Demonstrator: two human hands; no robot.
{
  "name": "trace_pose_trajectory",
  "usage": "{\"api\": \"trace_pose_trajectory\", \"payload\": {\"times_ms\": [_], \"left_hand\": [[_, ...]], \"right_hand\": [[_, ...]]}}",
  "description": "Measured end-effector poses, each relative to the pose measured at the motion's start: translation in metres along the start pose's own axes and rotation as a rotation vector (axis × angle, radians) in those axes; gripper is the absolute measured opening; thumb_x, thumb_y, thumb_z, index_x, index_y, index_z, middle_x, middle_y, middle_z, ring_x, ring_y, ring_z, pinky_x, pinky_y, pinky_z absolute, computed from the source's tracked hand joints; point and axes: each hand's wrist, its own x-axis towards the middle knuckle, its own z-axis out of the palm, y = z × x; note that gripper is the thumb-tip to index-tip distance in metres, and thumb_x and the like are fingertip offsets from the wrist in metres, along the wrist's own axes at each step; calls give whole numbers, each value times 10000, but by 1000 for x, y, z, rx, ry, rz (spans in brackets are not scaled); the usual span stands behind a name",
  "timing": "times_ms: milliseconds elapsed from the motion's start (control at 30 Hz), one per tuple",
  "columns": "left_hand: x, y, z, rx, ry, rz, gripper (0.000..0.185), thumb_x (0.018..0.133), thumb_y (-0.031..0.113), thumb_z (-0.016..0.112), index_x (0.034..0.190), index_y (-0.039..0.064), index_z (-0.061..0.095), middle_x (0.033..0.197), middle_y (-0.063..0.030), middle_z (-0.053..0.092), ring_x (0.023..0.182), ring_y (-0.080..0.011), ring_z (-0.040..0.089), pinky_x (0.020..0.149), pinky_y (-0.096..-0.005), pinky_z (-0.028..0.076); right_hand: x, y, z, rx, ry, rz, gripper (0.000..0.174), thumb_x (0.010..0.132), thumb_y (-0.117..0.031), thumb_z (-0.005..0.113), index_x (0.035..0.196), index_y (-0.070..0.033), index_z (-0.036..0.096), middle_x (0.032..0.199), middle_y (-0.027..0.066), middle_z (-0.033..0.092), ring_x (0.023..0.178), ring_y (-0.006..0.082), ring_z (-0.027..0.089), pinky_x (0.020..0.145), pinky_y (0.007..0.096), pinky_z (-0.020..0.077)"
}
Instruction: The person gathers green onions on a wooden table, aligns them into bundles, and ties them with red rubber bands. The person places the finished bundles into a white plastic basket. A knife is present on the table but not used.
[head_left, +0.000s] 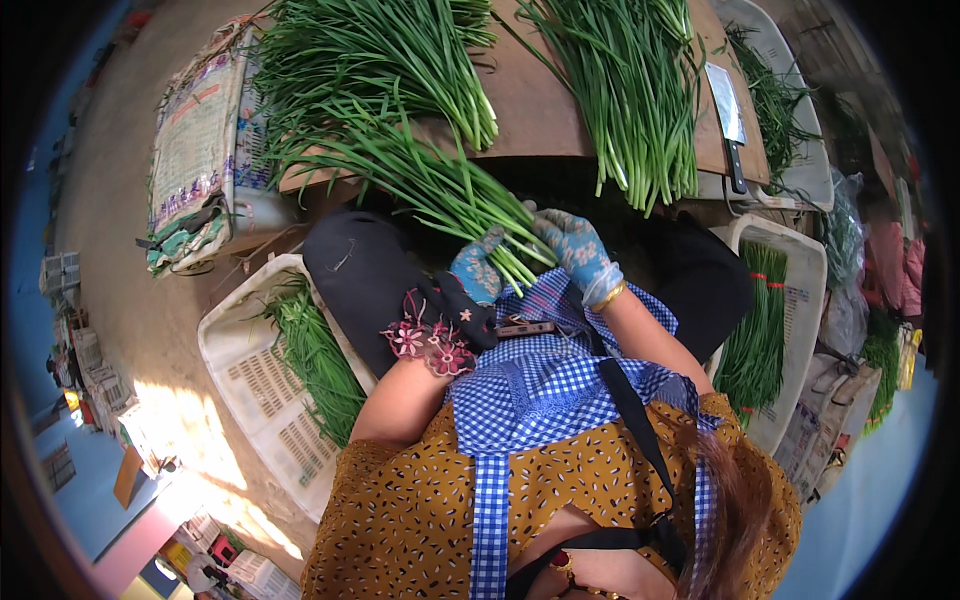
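Note:
Both my hands, in blue flowered gloves, are at the stem ends of a bunch of long green Chinese chives (442, 187) above my lap. My left hand (478, 266) closes around the pale stems from below. On the other side, my right hand (574, 244) grips the same stems, its fingertips partly hidden. The leaves fan out towards the upper left, over the edge of a brown board (529, 112). A large pile of chives (375, 60) lies on the board's left part, and another pile (637, 97) lies to the right with its stem ends over the near edge.
A cleaver-like knife (726, 112) lies at the board's right edge. White plastic crates holding chives stand at my left (225, 330) and right (806, 300). Another crate (817, 150) is beyond the knife. Folded woven sacks (195, 142) are at the upper left.

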Motion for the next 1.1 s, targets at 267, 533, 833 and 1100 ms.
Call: {"api": "trace_pose_trajectory", "payload": {"times_ms": [267, 533, 833, 1100], "left_hand": [[-5, 5, -10, -49, 216, 71, 498, 844, 78, 475, 1294, -96, 351, 1262, -271, 461, 1100, -400, 514, 971, -540, 405], [-4, 14, -25, -205, 321, -118, 225, 807, 72, 525, 989, -55, 564, 854, -197, 610, 702, -334, 607, 634, -439, 541], [-2, 12, -60, -250, 170, -104, 231, 853, 60, 485, 1068, 3, 545, 943, -208, 587, 874, -332, 574, 785, -528, 474], [-2, 7, -3, -47, 159, 11, 425, 883, 66, 458, 1306, 40, 420, 1039, -124, 605, 972, -289, 582, 912, -479, 461]], "right_hand": [[-7, -19, -3, -953, 334, -697, 198, 836, -186, 620, 992, -68, 644, 855, 98, 659, 784, 239, 633, 727, 319, 496], [-20, -23, 26, -1182, 17, -646, 211, 744, -263, 693, 837, -78, 649, 751, 103, 629, 683, 286, 616, 618, 367, 492], [-16, -15, 15, -628, 1, -198, 315, 765, -224, 678, 1002, -20, 636, 879, 145, 649, 806, 261, 642, 727, 337, 504], [-30, -60, -6, -849, -99, -292, 243, 803, -121, 674, 1012, -3, 640, 855, 115, 663, 755, 160, 637, 683, 266, 504]]}}
